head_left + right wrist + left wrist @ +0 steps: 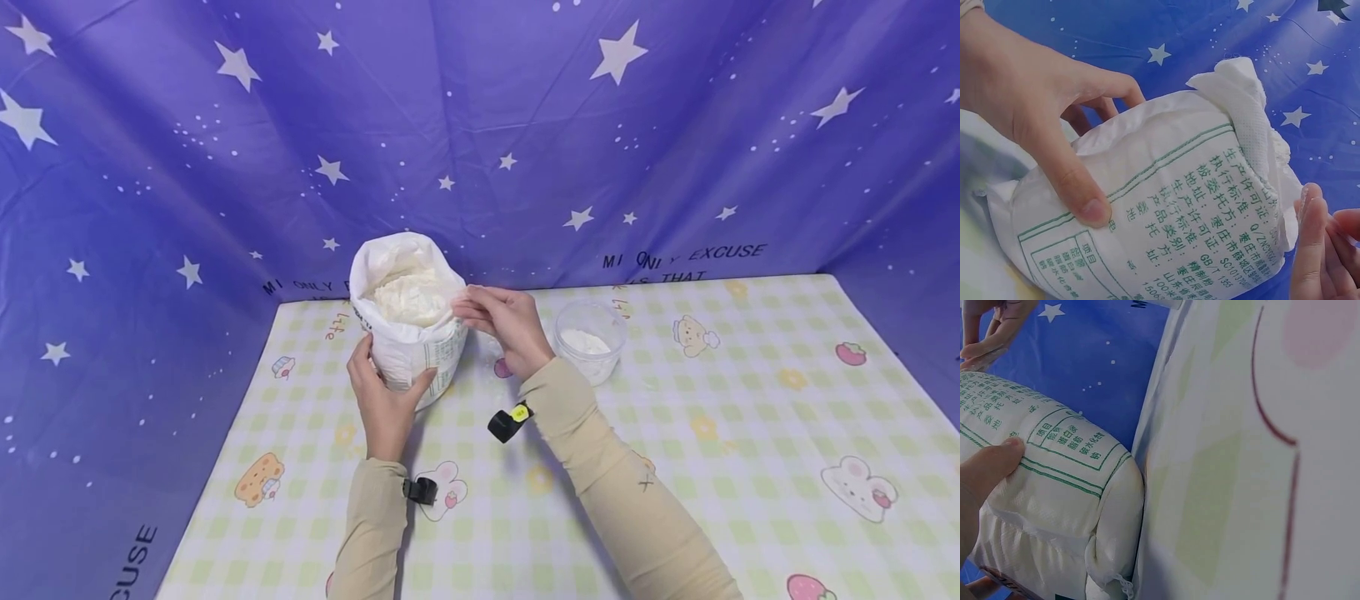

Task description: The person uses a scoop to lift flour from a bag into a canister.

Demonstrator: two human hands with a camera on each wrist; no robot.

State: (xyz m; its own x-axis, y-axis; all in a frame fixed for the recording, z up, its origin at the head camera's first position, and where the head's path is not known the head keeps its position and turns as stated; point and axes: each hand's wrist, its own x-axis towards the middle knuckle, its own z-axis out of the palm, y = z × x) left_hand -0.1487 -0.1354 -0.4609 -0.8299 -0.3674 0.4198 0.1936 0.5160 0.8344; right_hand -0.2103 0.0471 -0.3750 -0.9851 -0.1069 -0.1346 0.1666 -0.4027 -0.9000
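Observation:
A white woven bag of flour (431,354) with green print stands upright, its mouth open and pale powder (408,296) showing inside. My left hand (386,408) grips the bag low on its near side, thumb on the printed face and the other fingers round the left side. At the right of the bag's rim is my right hand (510,325), its fingers fairly straight and close together. Whitish traces show on its fingertips (1311,194); whether they touch the rim is unclear. Beside the right wrist stands a clear round tub (592,337) with white powder in it.
A checked cloth (757,417) with cartoon prints covers the table. Behind the bag and tub hangs a blue curtain (487,125) with white stars, and it continues along both sides. Black wrist devices (510,423) sit on both sleeves.

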